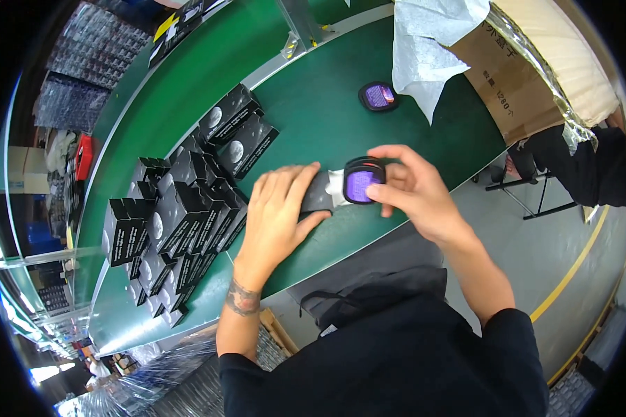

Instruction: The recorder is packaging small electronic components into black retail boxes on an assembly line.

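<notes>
My left hand (275,208) lies over a small black box (318,194), with the fingers along its far side and the thumb at its near side. A white flap (337,187) shows at the box's right end. Right beside that end, my right hand (424,194) pinches a black rounded case with a purple label (360,186) between thumb and fingers. More dark edges show behind this case, so it may be a stack; I cannot tell how many. A similar purple-labelled case (379,96) lies apart on the green table (313,104).
Left of my hands, several black printed boxes (177,215) stand piled, some with raised flaps. A brown carton (501,83) with pale sheet lining (428,48) is at the far right. Beyond the table's edge are a dark stool (535,194) and grey floor.
</notes>
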